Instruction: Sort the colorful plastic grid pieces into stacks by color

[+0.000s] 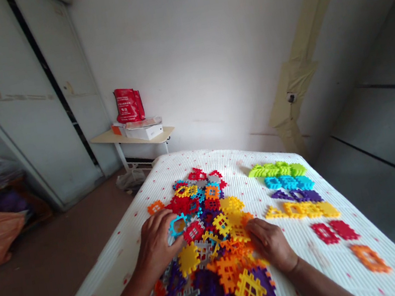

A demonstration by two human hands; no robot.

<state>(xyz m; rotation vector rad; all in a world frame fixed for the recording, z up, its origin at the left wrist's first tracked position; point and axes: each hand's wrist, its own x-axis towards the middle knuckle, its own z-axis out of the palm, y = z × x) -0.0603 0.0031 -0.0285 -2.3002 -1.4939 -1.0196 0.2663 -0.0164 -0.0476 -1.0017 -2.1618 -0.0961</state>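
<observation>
A heap of interlocking plastic building pieces with notched edges spreads over the middle of the bed, in red, yellow, orange, purple, blue and grey. My left hand rests at the heap's left edge, thumb spread from the fingers, around a light blue frame piece. Just inside my thumb lies a red window piece. On the heap's right side, my right hand is closed, its curled fingers against an orange piece and yellow pieces. What those fingers hold is hidden.
Sorted by colour on the right lie rows of green, light blue, purple and yellow pieces, two red pieces and an orange piece. A small table with a red bag stands beyond the bed.
</observation>
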